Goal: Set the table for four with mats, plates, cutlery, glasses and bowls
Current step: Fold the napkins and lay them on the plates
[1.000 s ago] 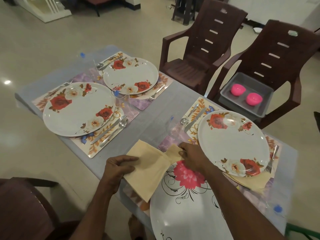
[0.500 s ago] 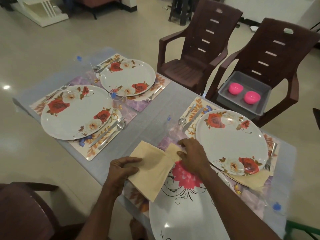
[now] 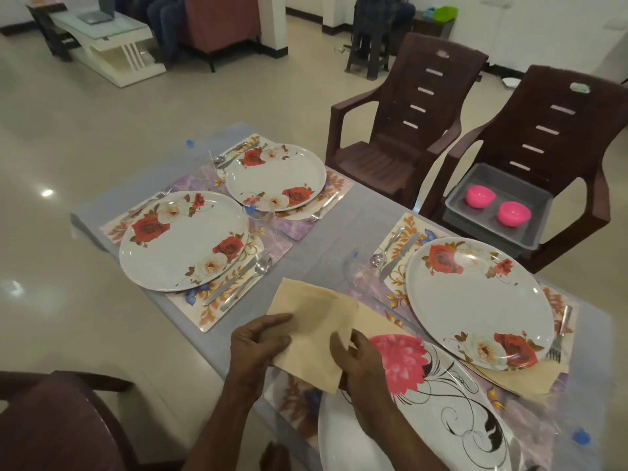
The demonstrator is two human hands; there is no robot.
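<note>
A beige napkin [image 3: 312, 321] lies over the table's near edge. My left hand [image 3: 256, 345] grips its left side, and my right hand [image 3: 356, 355] pinches its right edge beside the pink-flower plate [image 3: 424, 402]. Three rose-patterned plates [image 3: 183, 239], [image 3: 277, 175], [image 3: 475, 304] sit on floral mats with a knife, spoon and fork beside each. A knife and spoon [image 3: 244, 277] lie right of the near-left plate. Clear glasses [image 3: 258, 219], [image 3: 350, 266] stand near the mats. A second napkin [image 3: 530, 379] shows under the right plate.
Two brown plastic chairs [image 3: 401, 130], [image 3: 557, 137] stand at the far side. The right one holds a grey tub [image 3: 499, 205] with two pink bowls [image 3: 480, 196], [image 3: 513, 214]. Another dark chair [image 3: 57, 419] is at my near left.
My right hand moved down from the napkin's top fold to its right edge near the pink-flower plate. The napkin now lies flatter. The view tilted up.
</note>
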